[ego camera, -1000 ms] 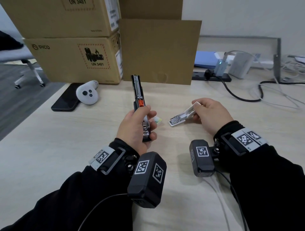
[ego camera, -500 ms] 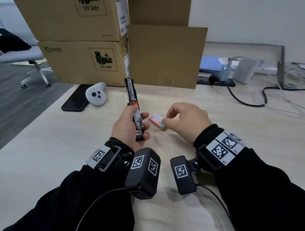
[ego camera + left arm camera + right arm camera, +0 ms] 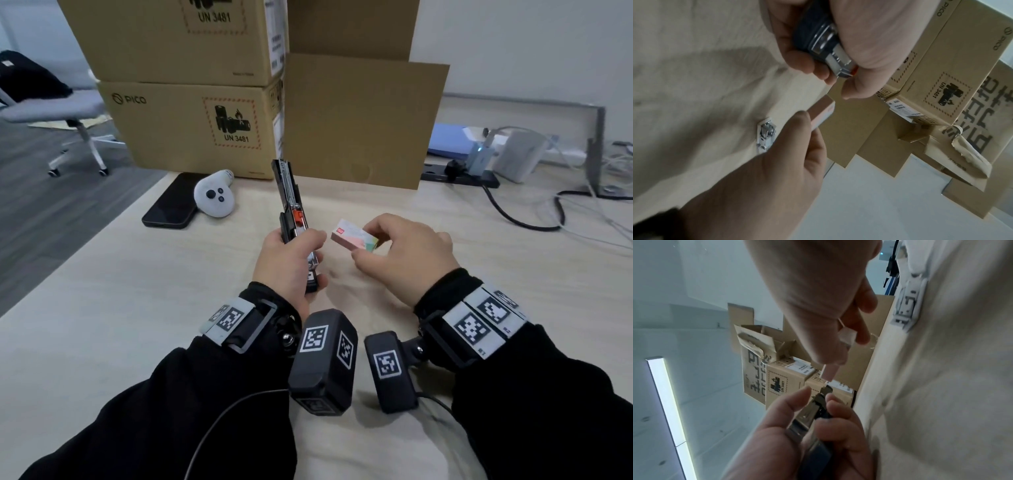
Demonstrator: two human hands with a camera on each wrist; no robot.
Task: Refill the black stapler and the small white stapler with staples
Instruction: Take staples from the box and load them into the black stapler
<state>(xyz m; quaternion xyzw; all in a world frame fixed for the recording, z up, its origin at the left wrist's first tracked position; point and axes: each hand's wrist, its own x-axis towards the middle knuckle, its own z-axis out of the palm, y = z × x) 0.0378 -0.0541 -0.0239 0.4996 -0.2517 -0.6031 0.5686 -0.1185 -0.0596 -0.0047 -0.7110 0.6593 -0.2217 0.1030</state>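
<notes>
My left hand (image 3: 294,250) grips the black stapler (image 3: 291,198) by its base and holds it upright above the table. Its arm is swung open, and the metal rail and orange pusher show. My right hand (image 3: 368,243) pinches a small pink, white and green staple box (image 3: 354,238) just right of the stapler, lifted off the table. The small white stapler (image 3: 766,138) lies open on the table beyond my right hand, also visible in the right wrist view as the white stapler (image 3: 908,305). The head view hides it behind my right hand.
Stacked cardboard boxes (image 3: 191,126) and a cardboard sheet (image 3: 352,120) stand at the back. A black phone (image 3: 171,202) and a white controller (image 3: 214,198) lie at the back left. A power strip (image 3: 459,174) and cables sit at the right. The table's left edge drops to the floor.
My right hand let go of the small white stapler, moved left to the staple box and lifted it beside the black stapler. My left hand kept its grip.
</notes>
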